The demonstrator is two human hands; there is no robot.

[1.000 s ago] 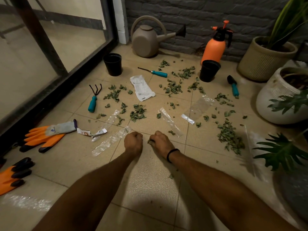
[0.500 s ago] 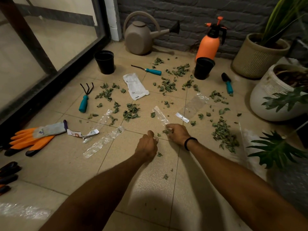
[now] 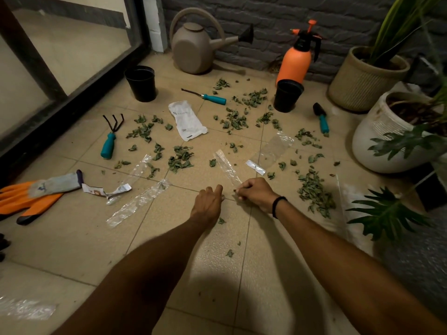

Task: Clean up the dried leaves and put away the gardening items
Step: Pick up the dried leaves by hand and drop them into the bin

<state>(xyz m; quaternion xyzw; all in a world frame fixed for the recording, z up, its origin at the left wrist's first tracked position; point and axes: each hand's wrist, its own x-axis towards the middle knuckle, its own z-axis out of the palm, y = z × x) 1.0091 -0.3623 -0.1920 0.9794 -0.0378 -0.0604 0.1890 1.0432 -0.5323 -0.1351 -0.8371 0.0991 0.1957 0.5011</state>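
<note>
Left hand [image 3: 208, 204] low over tiles [image 3: 72, 238], fingers curled under, thumb forward; could not tell if it held anything. Right hand [image 3: 256, 193] curled at near end of strip [image 3: 226, 165]; what it pinched, unclear. Leaves [image 3: 181, 159] scattered far of hands, pile [image 3: 314, 192] right.

Tiled floor [image 3: 72, 247], grey brick wall [image 3: 343, 18], glass door [image 3: 72, 54]

My one camera rides on my head, facing forward and down, close over the tiled floor [image 3: 72, 240]; left hand [image 3: 207, 204] and right hand [image 3: 257, 193] mid-frame, brick wall [image 3: 343, 13] along the top.
</note>
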